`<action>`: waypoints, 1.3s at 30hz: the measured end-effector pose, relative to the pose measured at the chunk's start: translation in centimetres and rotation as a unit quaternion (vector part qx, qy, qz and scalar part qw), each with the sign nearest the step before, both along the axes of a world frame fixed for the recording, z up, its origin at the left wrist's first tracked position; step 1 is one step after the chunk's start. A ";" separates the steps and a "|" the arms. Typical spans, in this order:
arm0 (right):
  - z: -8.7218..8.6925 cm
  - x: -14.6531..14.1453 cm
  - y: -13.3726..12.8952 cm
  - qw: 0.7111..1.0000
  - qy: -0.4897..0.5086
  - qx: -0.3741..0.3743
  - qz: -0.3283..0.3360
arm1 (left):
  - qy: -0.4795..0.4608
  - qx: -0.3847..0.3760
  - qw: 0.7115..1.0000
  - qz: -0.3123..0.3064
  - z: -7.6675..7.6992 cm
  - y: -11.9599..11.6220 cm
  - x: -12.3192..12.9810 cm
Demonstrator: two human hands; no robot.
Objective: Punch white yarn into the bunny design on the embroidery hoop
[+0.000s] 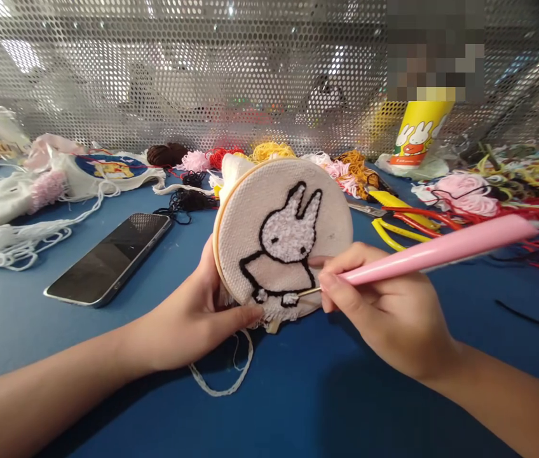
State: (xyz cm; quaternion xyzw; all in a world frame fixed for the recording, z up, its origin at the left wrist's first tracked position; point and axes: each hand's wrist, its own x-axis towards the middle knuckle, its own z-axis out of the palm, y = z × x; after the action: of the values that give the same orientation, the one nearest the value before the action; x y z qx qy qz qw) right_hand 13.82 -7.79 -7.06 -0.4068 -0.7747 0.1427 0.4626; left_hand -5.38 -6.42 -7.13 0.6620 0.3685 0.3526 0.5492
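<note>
My left hand (pixel 207 312) grips an embroidery hoop (pixel 222 238) at its lower left, the thumb in front. Stretched in it is off-white cloth (pixel 335 210) bearing a rabbit (pixel 288 232) outlined in black yarn. White loops fill the rabbit's head and paws; bare cloth shows in its body. A pink punch needle (pixel 431 249) is pinched in my right hand (pixel 379 305). Its metal tip meets the cloth at the right paw, though how deep it goes I cannot tell. Below the hoop hangs a loop of white yarn (pixel 224 393).
A phone (pixel 107 257) lies left on the blue table. Several yarn bundles (pixel 272 151) line the back. Right of the hoop are yellow-and-red-handled scissors (pixel 407 219), a yellow cup (pixel 417 130) and tangled yarn (pixel 464 194). Another stitched piece (pixel 117 166) sits back left, before a perforated metal screen (pixel 178 63).
</note>
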 end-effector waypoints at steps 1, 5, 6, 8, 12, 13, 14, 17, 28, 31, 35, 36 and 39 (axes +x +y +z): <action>0.0 0.0 0.0 1.000 -0.001 0.007 0.004 | 0.001 0.002 1.000 -0.001 0.0 0.0 0.0; -0.2 0.1 0.0 0.999 -0.012 0.026 0.017 | 0.001 0.003 1.000 -0.003 0.2 0.0 0.1; -0.2 0.1 -0.1 0.999 -0.023 0.032 0.022 | 0.000 0.002 1.000 -0.003 0.2 0.0 0.1; -0.3 0.1 -0.1 0.997 -0.052 0.046 0.029 | 0.001 0.002 1.000 -0.003 0.2 0.0 0.1; -0.2 0.1 -0.3 0.995 -0.089 0.032 0.011 | 0.003 0.019 1.000 -0.012 0.1 0.1 0.0; -0.1 0.0 -0.3 0.995 -0.092 0.027 0.009 | 0.004 0.021 1.000 -0.014 0.0 0.1 -0.1; 0.0 0.0 -0.3 0.995 -0.094 0.028 0.009 | 0.006 0.021 1.000 -0.013 0.0 0.1 -0.1; 0.2 0.0 -0.2 0.991 -0.116 0.064 0.030 | 0.017 0.026 1.000 0.005 -0.1 0.0 -0.2; 0.3 0.0 -0.8 0.984 -0.129 0.122 0.002 | -0.024 -0.002 0.999 0.027 0.2 -0.8 -0.1; 0.4 0.1 -0.6 0.982 -0.141 0.127 0.020 | -0.022 0.021 0.999 0.042 0.4 -1.0 -0.1; 0.3 0.2 -0.3 0.970 -0.190 0.114 0.104 | -0.040 0.027 0.997 0.055 0.8 -1.0 0.0; 0.2 0.2 -0.3 0.970 -0.180 0.117 0.111 | -0.046 0.027 0.997 0.056 0.9 -0.9 0.1; -0.2 0.1 -0.3 0.976 -0.136 0.128 0.109 | -0.048 0.039 0.996 0.065 0.9 -0.9 0.0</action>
State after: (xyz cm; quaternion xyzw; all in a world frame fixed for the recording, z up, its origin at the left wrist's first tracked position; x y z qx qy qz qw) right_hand 13.91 -8.11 -7.22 -0.2734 -0.8818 0.0353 0.3827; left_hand -5.38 -7.33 -6.20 0.6398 0.3703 0.4326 0.5161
